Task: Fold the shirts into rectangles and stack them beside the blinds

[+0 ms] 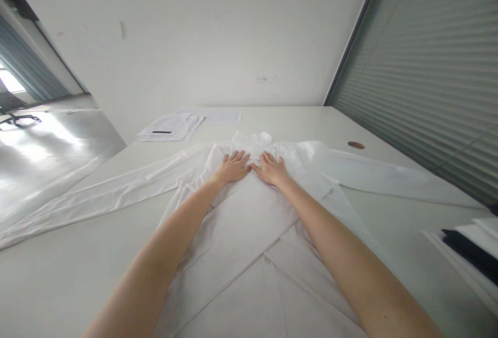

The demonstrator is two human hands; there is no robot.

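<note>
A white long-sleeved garment [249, 213] lies spread on the pale table, its collar end toward the wall and a sleeve stretched out to either side. My left hand [234, 166] rests flat on its upper part, just below the collar [252, 140], fingers spread. Beside it, my right hand [270, 168] also lies flat on the fabric, fingers apart. The two thumbs come close together or touch at the middle. Creases run through the cloth around both hands, and diagonal lines cross it lower down. Neither hand grips anything.
Loose papers [171, 126] lie at the table's far left, by the white wall [218, 37]. A brown round spot [356, 145] marks the tabletop at right. Window blinds [431, 68] border the right side. A stack of white and dark items [470, 255] sits at the near right.
</note>
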